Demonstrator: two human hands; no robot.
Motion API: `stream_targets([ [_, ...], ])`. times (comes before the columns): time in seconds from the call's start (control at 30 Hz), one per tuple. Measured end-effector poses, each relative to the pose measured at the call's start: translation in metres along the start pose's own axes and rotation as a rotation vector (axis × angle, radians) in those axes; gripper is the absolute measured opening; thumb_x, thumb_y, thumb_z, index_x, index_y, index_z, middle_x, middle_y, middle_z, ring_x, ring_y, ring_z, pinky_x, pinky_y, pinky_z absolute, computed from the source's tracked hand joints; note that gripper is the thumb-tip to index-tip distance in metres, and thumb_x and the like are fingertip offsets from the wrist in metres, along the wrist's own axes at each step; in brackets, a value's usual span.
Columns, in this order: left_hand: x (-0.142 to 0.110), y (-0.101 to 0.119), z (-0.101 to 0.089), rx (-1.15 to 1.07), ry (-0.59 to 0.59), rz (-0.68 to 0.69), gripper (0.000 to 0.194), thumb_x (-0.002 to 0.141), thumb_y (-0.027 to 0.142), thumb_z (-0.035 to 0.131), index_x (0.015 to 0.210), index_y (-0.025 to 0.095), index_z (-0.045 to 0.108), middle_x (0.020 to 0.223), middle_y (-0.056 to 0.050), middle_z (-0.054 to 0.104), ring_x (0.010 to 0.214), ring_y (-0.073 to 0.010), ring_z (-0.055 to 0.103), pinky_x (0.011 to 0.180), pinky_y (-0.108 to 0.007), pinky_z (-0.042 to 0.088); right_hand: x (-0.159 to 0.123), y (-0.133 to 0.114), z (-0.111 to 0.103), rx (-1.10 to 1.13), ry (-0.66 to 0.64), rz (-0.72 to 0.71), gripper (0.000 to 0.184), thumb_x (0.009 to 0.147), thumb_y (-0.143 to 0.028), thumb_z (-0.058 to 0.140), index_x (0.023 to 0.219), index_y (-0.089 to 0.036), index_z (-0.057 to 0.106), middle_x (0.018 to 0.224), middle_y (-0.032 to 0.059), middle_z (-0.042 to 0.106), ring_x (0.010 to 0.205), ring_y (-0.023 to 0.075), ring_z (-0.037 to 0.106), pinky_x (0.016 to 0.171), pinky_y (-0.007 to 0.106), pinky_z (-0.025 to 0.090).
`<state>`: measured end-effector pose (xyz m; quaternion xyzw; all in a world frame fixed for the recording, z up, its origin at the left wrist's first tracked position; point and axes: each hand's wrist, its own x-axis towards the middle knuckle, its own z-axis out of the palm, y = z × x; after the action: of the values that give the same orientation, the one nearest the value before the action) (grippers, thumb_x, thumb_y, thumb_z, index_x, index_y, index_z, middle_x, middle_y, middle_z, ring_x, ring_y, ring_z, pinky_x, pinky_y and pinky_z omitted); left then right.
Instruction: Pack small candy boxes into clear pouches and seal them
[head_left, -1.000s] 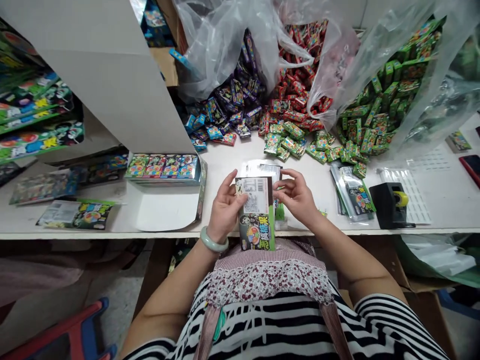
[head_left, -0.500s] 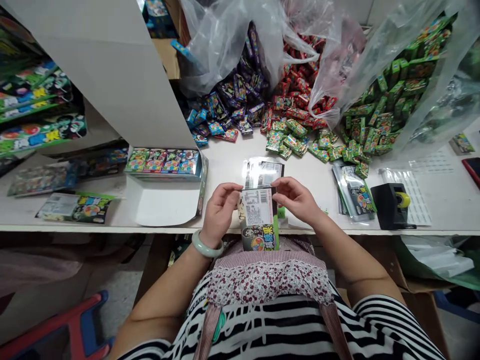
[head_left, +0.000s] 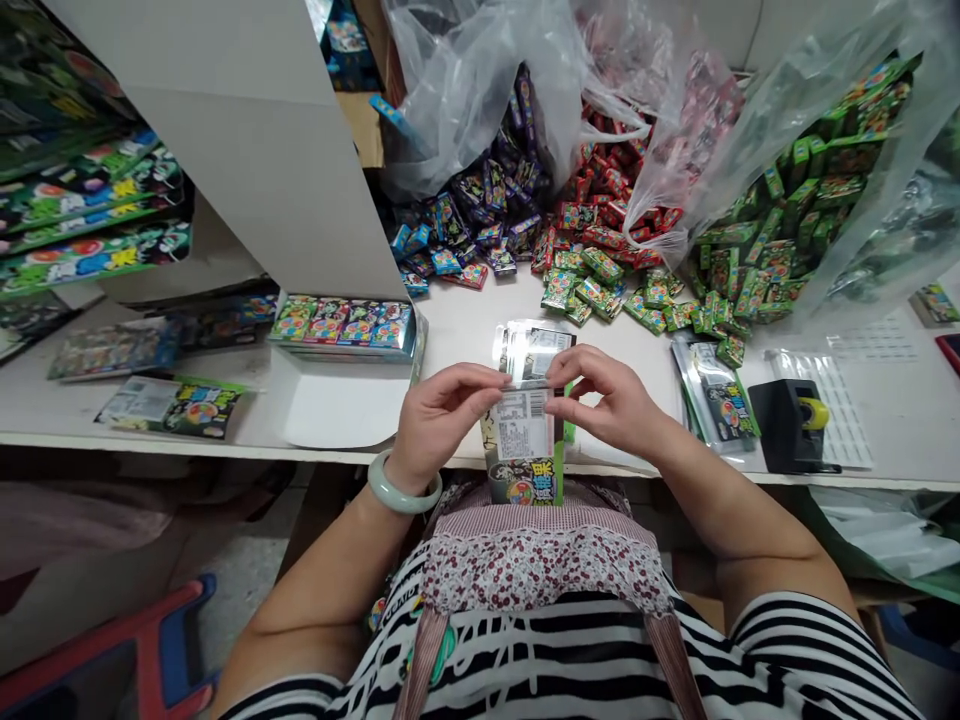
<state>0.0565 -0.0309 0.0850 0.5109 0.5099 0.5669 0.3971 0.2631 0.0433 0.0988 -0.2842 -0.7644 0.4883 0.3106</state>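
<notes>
So the pouch (head_left: 525,430) is right in the middle, pinched along its top edge: left hand (head_left: 439,420) has thumb and fingers together on the left corner, right hand (head_left: 607,400) has the other one. Neither is really nearer. From that grip the pouch hangs back toward the wearer, long axis pointing at the apron (head_left: 540,570), pinched edge running crosswise between the hands; can't tell if the bottom actually touches the cloth. Looks like thin, flat, glossy film, with a pale barcode label up top, dark cartoon print with yellow lettering below and a green strip down the right side. More shiny flat pouches (head_left: 534,345) lie on the white table (head_left: 457,335) just beyond the fingers. Off left there's a card box (head_left: 337,405) with a smooth white inside, off right a chunky black tape dispenser (head_left: 780,430). Further back, crinkly clear bags (head_left: 457,110) and loose little green boxes (head_left: 600,265), all hard edges.
</notes>
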Motion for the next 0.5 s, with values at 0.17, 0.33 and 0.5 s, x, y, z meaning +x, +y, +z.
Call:
stream_targets([
  [0.17,0.009,0.002,0.002,-0.07,0.045,-0.107,0.014,0.073,0.027,0.08,0.078,0.019,0.07,0.075,-0.001,0.07,0.068,-0.0127,0.065,0.062,-0.025,0.055,0.013,-0.006,0.002,0.148,-0.025,0.175,0.017,0.08,-0.032,0.069,0.083,-0.02,0.057,0.079,-0.0008,0.06,0.069,0.0104,0.054,0.06,0.027,0.047],
  [0.33,0.008,0.006,-0.005,-0.06,-0.052,-0.026,0.009,0.08,0.024,0.074,0.074,0.019,0.069,0.075,-0.002,0.069,0.07,-0.0129,0.065,0.066,-0.027,0.054,0.019,-0.013,-0.001,0.151,-0.124,0.215,0.016,0.081,-0.032,0.067,0.077,-0.019,0.058,0.077,0.0003,0.063,0.068,0.0106,0.056,0.058,0.025,0.045],
  [0.5,-0.001,0.0,-0.018,0.035,-0.173,0.098,0.011,0.088,0.03,0.067,0.085,0.021,0.073,0.089,-0.007,0.073,0.088,-0.0174,0.068,0.08,-0.034,0.057,0.006,-0.013,-0.002,0.012,-0.134,-0.006,0.013,0.086,-0.031,0.067,0.085,-0.02,0.061,0.09,0.0035,0.065,0.082,0.0137,0.06,0.066,0.028,0.05],
])
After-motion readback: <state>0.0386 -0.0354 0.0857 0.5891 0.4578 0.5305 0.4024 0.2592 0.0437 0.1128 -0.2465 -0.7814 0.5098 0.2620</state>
